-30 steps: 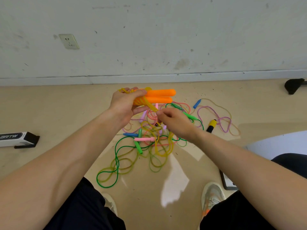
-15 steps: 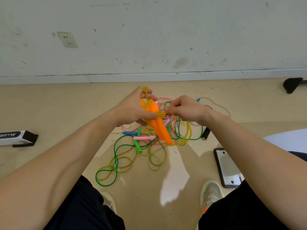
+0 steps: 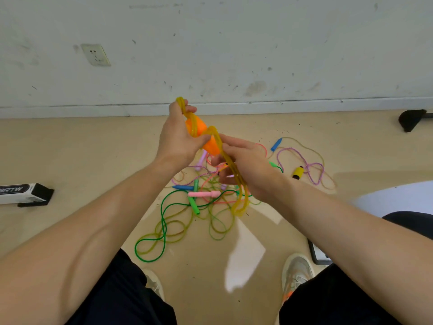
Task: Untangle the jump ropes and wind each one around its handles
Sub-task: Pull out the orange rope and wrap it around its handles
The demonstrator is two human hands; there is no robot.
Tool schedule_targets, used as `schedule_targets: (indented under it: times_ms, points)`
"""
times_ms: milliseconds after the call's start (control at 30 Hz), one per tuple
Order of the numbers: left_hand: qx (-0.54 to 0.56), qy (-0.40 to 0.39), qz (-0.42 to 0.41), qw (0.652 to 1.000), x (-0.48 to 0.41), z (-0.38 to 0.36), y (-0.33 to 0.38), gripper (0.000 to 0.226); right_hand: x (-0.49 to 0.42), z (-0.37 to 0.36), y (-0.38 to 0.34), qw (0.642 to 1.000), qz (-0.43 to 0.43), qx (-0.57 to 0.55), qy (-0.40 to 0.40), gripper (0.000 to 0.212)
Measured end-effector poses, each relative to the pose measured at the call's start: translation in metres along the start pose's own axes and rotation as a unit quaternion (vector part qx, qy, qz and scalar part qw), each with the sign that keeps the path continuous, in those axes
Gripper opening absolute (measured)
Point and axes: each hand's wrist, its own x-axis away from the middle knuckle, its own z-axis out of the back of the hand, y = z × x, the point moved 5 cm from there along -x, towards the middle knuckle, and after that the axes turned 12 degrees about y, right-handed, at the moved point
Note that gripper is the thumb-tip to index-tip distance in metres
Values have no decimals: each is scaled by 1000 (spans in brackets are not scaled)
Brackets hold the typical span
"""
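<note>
Above the tangle (image 3: 201, 202), left grip (image 3: 178, 139) clasps orange handles (image 3: 199, 127), right grip (image 3: 248, 167) holds yellow rope (image 3: 234, 170); box (image 3: 25, 194) reads "BRTW".

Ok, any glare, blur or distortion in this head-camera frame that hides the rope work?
Head view: wide-angle stretch swells both forearms at the lower corners; a bright light patch glares on the floor near the shoes, short of the rope tangle; left hand, right hand and yellow rope look sharp, evenly lit.
</note>
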Motion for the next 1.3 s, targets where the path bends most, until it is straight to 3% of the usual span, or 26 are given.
schedule_targets:
  times_ms: [133, 233, 333, 467, 633, 700, 767, 833, 867, 1067, 1167, 1300]
  points:
    - [110, 7, 117, 987, 9, -6, -10, 67, -7, -3, 14, 995, 67, 69, 39, 42]
    - [190, -3, 233, 954, 15, -13, -13, 50, -10, -3, 16, 977, 138, 149, 60, 47]
    - [236, 0, 301, 924, 18, -14, -13, 62, -7, -8, 15, 946, 195, 257, 40, 57]
    - [225, 12, 294, 929, 26, -16, -11, 76, 1, -25, 18, 906, 258, 337, -2, 72]
    - [230, 41, 318, 919, 19, -14, -20, 76, 7, -30, 31, 871, 306, 385, 12, 64]
    - [245, 45, 336, 908, 16, -12, -22, 72, 15, -29, 30, 880, 323, 347, 23, 58]
    - [269, 33, 353, 896, 14, -12, -22, 64, 14, -22, 27, 914, 282, 292, 26, 52]
    - [309, 19, 368, 877, 13, -11, -20, 55, 3, -10, 28, 935, 231, 268, 36, 32]
    - [331, 10, 373, 867, 11, -10, -19, 52, -3, -4, 28, 934, 220, 277, 45, 27]
    - [364, -98, 395, 838, 9, -5, -10, 43, -31, 27, 31, 936, 148, 320, -14, 52]
    - [310, -192, 361, 858, 14, -4, -5, 39, -38, 40, 19, 930, 163, 330, -19, 50]
    - [236, -258, 301, 887, 18, -6, -1, 67, -43, 48, 4, 909, 180, 374, -37, 31]
